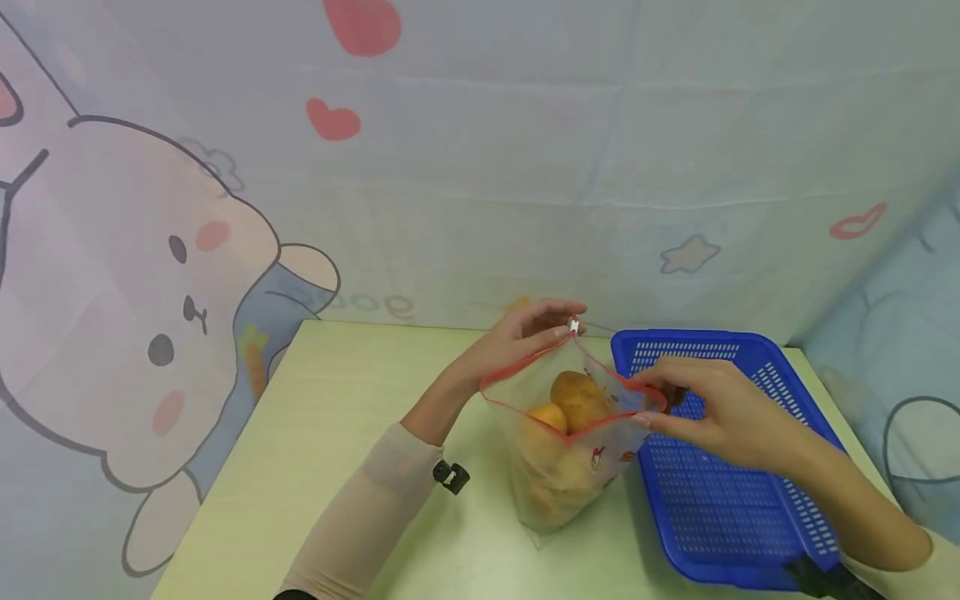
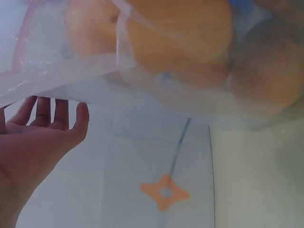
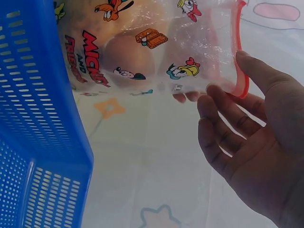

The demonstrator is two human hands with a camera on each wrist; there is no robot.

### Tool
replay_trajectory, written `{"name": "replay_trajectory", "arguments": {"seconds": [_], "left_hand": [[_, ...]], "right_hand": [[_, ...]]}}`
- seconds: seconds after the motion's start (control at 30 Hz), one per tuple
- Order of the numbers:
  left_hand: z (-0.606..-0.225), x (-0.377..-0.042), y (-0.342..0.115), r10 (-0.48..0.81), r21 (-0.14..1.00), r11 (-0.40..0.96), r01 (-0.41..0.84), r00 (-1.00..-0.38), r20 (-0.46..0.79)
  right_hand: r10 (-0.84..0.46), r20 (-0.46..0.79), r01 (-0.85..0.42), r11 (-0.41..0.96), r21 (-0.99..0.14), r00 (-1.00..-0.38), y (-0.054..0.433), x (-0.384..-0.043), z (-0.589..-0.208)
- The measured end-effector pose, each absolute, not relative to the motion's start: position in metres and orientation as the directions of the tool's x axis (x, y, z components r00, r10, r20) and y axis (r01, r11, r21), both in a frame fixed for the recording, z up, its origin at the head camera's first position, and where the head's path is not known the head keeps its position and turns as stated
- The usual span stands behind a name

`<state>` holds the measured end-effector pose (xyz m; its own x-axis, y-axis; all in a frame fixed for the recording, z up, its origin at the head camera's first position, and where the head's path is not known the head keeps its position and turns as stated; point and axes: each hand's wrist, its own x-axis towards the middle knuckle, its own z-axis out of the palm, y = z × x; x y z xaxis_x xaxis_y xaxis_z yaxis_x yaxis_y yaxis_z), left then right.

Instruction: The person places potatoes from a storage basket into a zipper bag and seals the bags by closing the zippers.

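A clear zip bag (image 1: 534, 500) with a red rim and cartoon prints stands upright on the table, its mouth spread wide. Inside are several round orange-yellow fruits (image 1: 543, 427) and a browner, lumpy piece (image 1: 579, 400). My left hand (image 1: 517, 337) pinches the far corner of the rim by the white slider (image 1: 574, 326); its fingers (image 2: 56, 114) show behind the plastic in the left wrist view. At the right corner, my right hand (image 1: 723, 412) grips the red rim between thumb and fingers. In the right wrist view, the printed side (image 3: 190, 42) faces the camera.
A blue plastic basket (image 1: 731, 521) with slotted walls stands right of the bag, under my right forearm. The pale yellow table (image 1: 360, 400) runs back to a printed cloth backdrop (image 1: 465, 192). A small black clip (image 1: 451, 476) sits at my left sleeve.
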<state>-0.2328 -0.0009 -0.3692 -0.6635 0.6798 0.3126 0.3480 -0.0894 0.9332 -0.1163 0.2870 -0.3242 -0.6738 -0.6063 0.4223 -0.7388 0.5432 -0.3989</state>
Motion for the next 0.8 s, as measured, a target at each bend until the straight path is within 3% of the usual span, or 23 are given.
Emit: {"name": "replay_trajectory", "arguments": {"seconds": [0.23, 0.33, 0.47, 0.6, 0.8], "left_hand": [[-0.373, -0.230, -0.008, 0.608, 0.922, -0.044, 0.385, -0.721, 0.331], [-0.375, -0.228, -0.011, 0.565, 0.922, -0.049, 0.383, -0.751, 0.342], [-0.374, -0.225, -0.014, 0.517, 0.908, -0.028, 0.418, -0.771, 0.371], [-0.371, -0.222, -0.015, 0.486, 0.881, 0.031, 0.472, -0.777, 0.399], [-0.367, -0.216, -0.023, 0.415, 0.856, 0.094, 0.509, -0.801, 0.431]], "right_hand": [[-0.457, 0.611, -0.720, 0.630, -0.291, -0.646, 0.274, -0.097, -0.319], [-0.446, 0.691, -0.764, 0.597, -0.245, -0.570, 0.257, -0.084, -0.324], [-0.504, 0.699, -0.789, 0.599, -0.140, -0.507, 0.230, -0.069, -0.338], [-0.489, 0.686, -0.725, 0.684, -0.082, -0.539, 0.218, -0.070, -0.343], [-0.414, 0.575, -0.659, 0.681, -0.319, -0.706, 0.235, -0.088, -0.338]]}}
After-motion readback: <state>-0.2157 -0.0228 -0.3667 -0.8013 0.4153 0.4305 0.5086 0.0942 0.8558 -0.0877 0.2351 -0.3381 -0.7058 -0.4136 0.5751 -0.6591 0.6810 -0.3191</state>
